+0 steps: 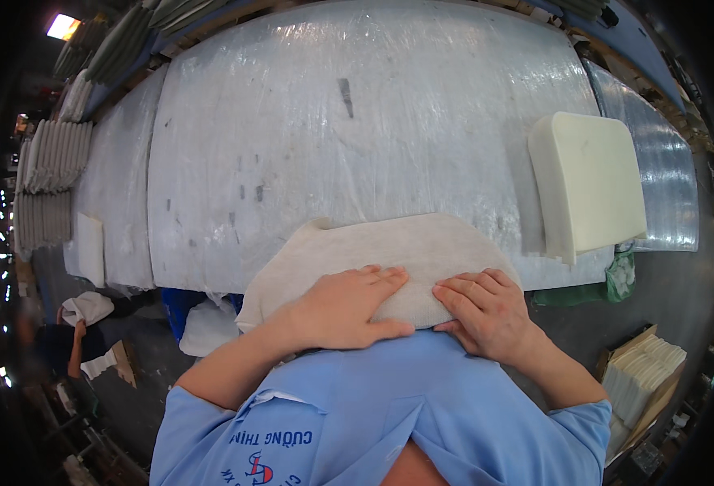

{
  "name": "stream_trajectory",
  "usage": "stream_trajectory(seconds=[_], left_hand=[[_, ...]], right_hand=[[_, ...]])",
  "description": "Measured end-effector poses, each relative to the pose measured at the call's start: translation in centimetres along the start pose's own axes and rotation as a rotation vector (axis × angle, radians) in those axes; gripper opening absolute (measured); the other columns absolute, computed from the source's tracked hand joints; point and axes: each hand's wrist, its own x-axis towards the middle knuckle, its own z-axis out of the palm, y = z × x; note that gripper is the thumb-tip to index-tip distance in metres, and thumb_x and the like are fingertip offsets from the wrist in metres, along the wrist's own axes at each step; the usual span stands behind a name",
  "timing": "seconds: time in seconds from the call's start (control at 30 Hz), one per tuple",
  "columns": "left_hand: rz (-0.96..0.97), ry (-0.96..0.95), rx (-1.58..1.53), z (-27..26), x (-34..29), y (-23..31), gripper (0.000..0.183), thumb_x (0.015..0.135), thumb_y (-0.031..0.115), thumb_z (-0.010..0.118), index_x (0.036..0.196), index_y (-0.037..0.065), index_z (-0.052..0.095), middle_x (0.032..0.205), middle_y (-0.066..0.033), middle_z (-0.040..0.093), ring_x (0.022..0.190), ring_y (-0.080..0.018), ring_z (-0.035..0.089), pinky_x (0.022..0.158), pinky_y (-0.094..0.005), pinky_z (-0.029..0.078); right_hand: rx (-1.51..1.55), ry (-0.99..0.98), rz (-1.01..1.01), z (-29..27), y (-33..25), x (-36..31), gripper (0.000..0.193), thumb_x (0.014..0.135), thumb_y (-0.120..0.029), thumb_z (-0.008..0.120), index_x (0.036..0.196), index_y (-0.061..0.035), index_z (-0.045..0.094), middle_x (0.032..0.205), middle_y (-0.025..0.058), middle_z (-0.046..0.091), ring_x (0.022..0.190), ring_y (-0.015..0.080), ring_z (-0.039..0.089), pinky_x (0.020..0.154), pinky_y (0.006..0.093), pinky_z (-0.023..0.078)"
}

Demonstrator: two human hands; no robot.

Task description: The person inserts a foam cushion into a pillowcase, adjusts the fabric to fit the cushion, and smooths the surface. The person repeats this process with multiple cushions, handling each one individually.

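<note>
While lying flat, fingers spread, left hand (pixel 347 306) and right hand (pixel 483 312) press cloth pad (pixel 389 259) at table (pixel 308 121) near edge; pad's near side hidden under hands; foam block (pixel 588 182) at right edge.

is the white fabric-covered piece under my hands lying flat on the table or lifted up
Lying flat. The white covered piece rests on the plastic-covered table, overhanging its near edge, with left hand and right hand pressing down.

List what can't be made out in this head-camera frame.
- Near edge of the white padded cover: hidden under the left hand, right hand and the blue shirt.
- What lies inside the cover: wrapped, unseen.
- Foam cushion: its underside, against the plastic-covered table.
- Grey stacked pieces at left: too small and warped by the lens to identify.
</note>
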Motion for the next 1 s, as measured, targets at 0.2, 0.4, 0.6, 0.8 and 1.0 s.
stream_trajectory(seconds=[0.2, 0.4, 0.6, 0.8, 1.0], left_hand=[[-0.088, -0.143, -0.197, 0.2, 0.2, -4.2, 0.066, 0.113, 0.049, 0.038, 0.167, 0.011, 0.037, 0.174, -0.0129, 0.033, 0.162, -0.0381, 0.026, 0.132, -0.0444, 0.022], [-0.187, -0.143, -0.151, 0.6, 0.3, -5.3, 0.064, 0.114, 0.051, 0.034, 0.168, 0.016, 0.036, 0.175, -0.01, 0.032, 0.161, -0.038, 0.028, 0.131, -0.0451, 0.025], [-0.281, -0.108, -0.049, 1.5, 0.0, -4.6, 0.062, 0.114, 0.052, 0.036, 0.165, 0.017, 0.04, 0.171, -0.0076, 0.039, 0.155, -0.0336, 0.039, 0.124, -0.047, 0.037], [-0.417, 0.184, 0.015, 2.4, -0.5, -5.8, 0.051, 0.11, 0.042, 0.048, 0.151, 0.013, 0.059, 0.133, -0.0142, 0.072, 0.124, -0.0382, 0.066, 0.104, -0.0453, 0.053], [0.045, 0.444, -0.14, 0.8, -7.8, -3.0, 0.043, 0.1, 0.033, 0.069, 0.136, 0.011, 0.07, 0.132, -0.0148, 0.073, 0.118, -0.0366, 0.069, 0.102, -0.0445, 0.053]], right_hand=[[0.023, -0.044, 0.049, -0.4, -0.6, 0.2, 0.051, 0.085, -0.037, 0.082, 0.121, -0.0023, 0.072, 0.119, 0.0115, 0.075, 0.11, 0.0278, 0.071, 0.096, 0.0428, 0.053], [0.15, -0.278, 0.093, -1.7, -0.6, 1.3, 0.057, 0.097, -0.042, 0.071, 0.134, 0.0012, 0.066, 0.136, 0.0203, 0.069, 0.129, 0.0372, 0.065, 0.11, 0.0476, 0.049], [0.352, -0.773, 0.047, 0.7, 0.5, 5.5, 0.063, 0.112, -0.046, 0.048, 0.159, -0.0035, 0.048, 0.164, 0.0227, 0.046, 0.152, 0.0398, 0.043, 0.126, 0.048, 0.034], [0.484, -0.906, 0.212, 4.4, 4.9, 7.4, 0.065, 0.112, -0.055, 0.041, 0.166, -0.0171, 0.041, 0.173, 0.0115, 0.037, 0.161, 0.0345, 0.028, 0.131, 0.0416, 0.022], [0.447, -0.796, 0.55, 1.0, 8.4, 6.9, 0.062, 0.109, -0.048, 0.053, 0.157, -0.0082, 0.054, 0.156, 0.0187, 0.057, 0.139, 0.0365, 0.059, 0.117, 0.0441, 0.044]])
